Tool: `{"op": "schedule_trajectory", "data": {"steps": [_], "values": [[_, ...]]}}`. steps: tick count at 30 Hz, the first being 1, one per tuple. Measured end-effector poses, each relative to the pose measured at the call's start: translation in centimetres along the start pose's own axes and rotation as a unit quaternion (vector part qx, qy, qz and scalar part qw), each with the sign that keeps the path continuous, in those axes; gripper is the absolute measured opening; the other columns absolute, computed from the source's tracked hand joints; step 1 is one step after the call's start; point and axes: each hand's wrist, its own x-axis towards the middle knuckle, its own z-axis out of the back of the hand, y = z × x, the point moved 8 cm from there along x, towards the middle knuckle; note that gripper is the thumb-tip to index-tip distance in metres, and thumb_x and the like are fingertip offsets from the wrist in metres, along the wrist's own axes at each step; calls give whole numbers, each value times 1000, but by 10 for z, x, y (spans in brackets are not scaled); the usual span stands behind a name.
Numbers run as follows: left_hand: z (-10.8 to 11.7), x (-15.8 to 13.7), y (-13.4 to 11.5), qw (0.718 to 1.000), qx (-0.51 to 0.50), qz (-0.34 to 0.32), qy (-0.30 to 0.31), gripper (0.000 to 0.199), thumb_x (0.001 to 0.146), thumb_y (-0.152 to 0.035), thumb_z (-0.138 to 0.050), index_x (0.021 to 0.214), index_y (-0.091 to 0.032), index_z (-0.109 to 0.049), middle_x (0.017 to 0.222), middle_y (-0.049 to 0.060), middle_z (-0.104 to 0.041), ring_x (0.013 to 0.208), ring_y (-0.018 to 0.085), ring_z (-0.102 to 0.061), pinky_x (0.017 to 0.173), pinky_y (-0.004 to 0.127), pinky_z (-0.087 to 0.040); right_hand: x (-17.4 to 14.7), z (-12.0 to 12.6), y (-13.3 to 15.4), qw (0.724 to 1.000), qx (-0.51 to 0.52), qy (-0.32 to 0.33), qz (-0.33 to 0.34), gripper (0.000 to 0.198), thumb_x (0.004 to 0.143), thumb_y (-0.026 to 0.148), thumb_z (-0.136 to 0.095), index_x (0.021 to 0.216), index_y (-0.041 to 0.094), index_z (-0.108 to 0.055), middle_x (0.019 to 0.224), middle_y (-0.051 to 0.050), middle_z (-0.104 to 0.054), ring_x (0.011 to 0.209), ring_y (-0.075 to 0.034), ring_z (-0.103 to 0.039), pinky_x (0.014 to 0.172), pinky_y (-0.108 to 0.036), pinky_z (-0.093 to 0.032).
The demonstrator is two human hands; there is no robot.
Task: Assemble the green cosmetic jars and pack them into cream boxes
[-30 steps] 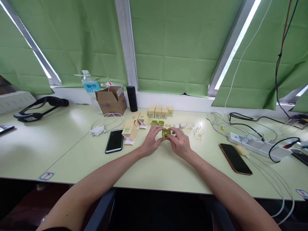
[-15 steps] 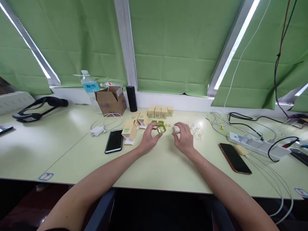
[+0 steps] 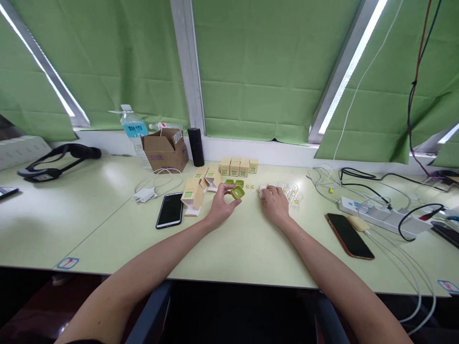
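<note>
My left hand (image 3: 221,204) pinches a small olive-green square box (image 3: 237,192) by its side, raised a little above the table with its open top facing me. My right hand (image 3: 275,203) rests low at the table, fingers curled over a small white piece (image 3: 262,190) that they partly hide. Just right of those fingers lie several small clear plastic cups (image 3: 294,195) with yellow bits in them. Between and beyond my hands sit two tiny yellow pieces (image 3: 250,187) and more olive-green boxes (image 3: 234,182).
Small kraft boxes stand in a row (image 3: 234,167), others lie opened (image 3: 192,195) at left. A phone (image 3: 169,210) lies left, another phone (image 3: 349,236) right, near a power strip (image 3: 385,217) and cables. Behind are a carton (image 3: 165,152), a black cylinder (image 3: 195,147) and a water bottle (image 3: 134,130).
My right hand has lowered the white piece to the table, its fingers now flatter over it. The olive-green box in my left hand has shifted slightly left; the whitish contents seen in it are gone.
</note>
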Motion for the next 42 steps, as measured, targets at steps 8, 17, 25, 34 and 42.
{"op": "schedule_trajectory", "data": {"steps": [8, 17, 25, 34, 42], "values": [[0, 1, -4, 999, 21, -38, -5, 41, 80, -28, -80, 114, -23, -58, 117, 6, -66, 112, 23, -66, 104, 45, -53, 4, 9, 2, 997, 66, -27, -10, 24, 88, 7, -59, 106, 20, -67, 105, -14, -73, 103, -33, -59, 81, -43, -47], [-3, -3, -20, 995, 66, -67, 13, 40, 81, -23, -78, 116, -23, -58, 118, 7, -66, 110, 24, -64, 101, 44, -53, -9, 46, 17, 899, 420, -75, -104, 34, 94, 52, -65, 107, 22, -71, 106, -9, -76, 96, -26, -66, 82, -41, -51], [-9, -9, -37, 986, 93, -131, 44, 40, 83, -23, -78, 119, -24, -61, 117, 7, -66, 110, 25, -63, 98, 44, -55, -16, 46, 36, 838, 525, -33, -146, 40, 87, 58, -70, 102, 21, -74, 104, -9, -78, 94, -24, -69, 78, -38, -51], [-13, -10, -38, 980, 109, -149, 72, 40, 89, -30, -77, 127, -27, -65, 119, 8, -70, 116, 27, -62, 101, 47, -55, -16, 43, 37, 839, 526, -11, -139, 40, 87, 58, -69, 99, 21, -78, 97, -8, -80, 89, -24, -70, 76, -37, -51], [-17, -13, -40, 976, 116, -160, 88, 40, 90, -34, -76, 129, -29, -65, 121, 7, -71, 119, 28, -61, 104, 49, -53, -17, 35, 37, 830, 538, 11, -150, 40, 85, 60, -70, 94, 22, -79, 92, -7, -81, 88, -26, -71, 76, -39, -52]]}}
